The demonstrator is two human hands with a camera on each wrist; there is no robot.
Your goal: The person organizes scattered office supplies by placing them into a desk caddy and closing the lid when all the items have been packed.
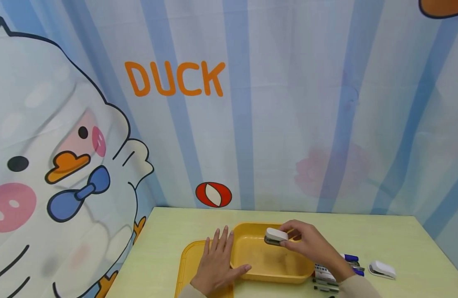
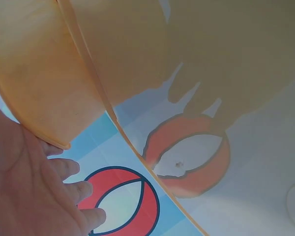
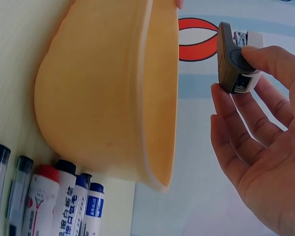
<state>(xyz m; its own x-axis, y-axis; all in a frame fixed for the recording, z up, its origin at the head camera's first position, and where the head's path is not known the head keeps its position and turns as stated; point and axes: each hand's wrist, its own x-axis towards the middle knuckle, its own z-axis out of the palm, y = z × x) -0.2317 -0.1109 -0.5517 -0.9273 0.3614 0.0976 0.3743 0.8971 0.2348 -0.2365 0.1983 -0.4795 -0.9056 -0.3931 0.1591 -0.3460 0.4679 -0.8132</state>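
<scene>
My right hand pinches a small white-topped stapler over the yellow plastic box. In the right wrist view the thumb lies on the dark base of the stapler, with the fingers on its other side. The box's inside looks bare in the head view. At the box's left rim, my left hand lies with straight, spread fingers. Beneath that hand is a flat yellow lid, partly covered by it. In the left wrist view the fingers lie near the box edge.
A second white stapler lies at the table's right. Several markers and pens lie right of the box, partly behind the right forearm in the head view. A striped curtain with a duck print hangs behind the table.
</scene>
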